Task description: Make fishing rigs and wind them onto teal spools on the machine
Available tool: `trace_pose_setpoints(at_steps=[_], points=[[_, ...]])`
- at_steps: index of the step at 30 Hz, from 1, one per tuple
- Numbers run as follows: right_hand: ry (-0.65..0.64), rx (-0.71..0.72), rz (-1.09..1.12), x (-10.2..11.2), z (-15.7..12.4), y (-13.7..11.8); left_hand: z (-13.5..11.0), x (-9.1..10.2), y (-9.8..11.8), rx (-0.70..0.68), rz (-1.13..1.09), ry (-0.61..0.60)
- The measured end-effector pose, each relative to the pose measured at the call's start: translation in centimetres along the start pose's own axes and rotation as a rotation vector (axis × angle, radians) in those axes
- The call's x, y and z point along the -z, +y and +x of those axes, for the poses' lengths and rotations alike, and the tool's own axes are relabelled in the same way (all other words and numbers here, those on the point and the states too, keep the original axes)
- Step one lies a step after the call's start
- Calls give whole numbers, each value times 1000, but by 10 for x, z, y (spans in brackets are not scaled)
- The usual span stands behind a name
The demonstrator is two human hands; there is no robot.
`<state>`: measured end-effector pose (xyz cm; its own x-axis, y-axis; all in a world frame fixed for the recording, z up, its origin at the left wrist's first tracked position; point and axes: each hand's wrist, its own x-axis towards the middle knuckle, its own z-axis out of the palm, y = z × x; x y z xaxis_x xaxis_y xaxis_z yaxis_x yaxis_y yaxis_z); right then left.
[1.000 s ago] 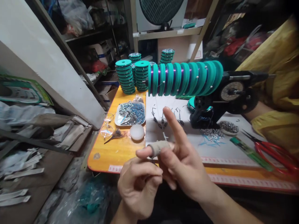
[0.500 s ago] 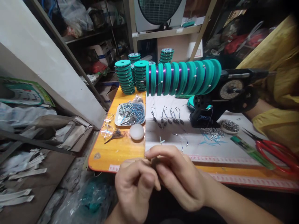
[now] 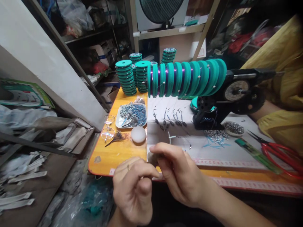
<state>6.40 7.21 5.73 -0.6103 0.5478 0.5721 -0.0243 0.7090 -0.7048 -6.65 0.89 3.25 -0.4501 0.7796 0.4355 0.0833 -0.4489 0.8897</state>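
Note:
My left hand [image 3: 134, 189] is closed in front of the table's near edge, thumb against curled fingers; whatever it pinches is too small to make out. Close beside it, my right hand [image 3: 181, 173] is closed too, with a small dark grey lump [image 3: 152, 158] at its fingertips. A pale green T-shaped bit of tubing [image 3: 169, 136] shows just beyond the right fingers. Past it, several dark sinkers [image 3: 167, 124] with short tubes and thin lines lie on the white sheet. Above them a row of green foam spools [image 3: 187, 78] wound with purple line sits on a black winder [image 3: 210, 116].
On the left stand a tray of small tubes [image 3: 132, 116], a round white lid [image 3: 138, 135] and glasses [image 3: 108, 133]. Stacked spools [image 3: 124, 78] stand behind. Beads [image 3: 216, 136], a green cutter [image 3: 257, 154] and red scissors [image 3: 279, 157] lie right, near another person's yellow sleeve [image 3: 279, 126].
My hands have drawn slightly apart, the left moving a little left and down. The grey lump shows more clearly at the right fingertips. The pale tubing has shifted up and right.

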Motion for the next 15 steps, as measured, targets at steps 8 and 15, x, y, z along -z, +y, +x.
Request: trace_pose_setpoints(at_steps=[8,15], points=[[3,-350,972,-13,-1,-6,17,-20,17,503,-577,-24],[51,-460,1140,-17,-2,1,18,-27,12,654,-732,132]])
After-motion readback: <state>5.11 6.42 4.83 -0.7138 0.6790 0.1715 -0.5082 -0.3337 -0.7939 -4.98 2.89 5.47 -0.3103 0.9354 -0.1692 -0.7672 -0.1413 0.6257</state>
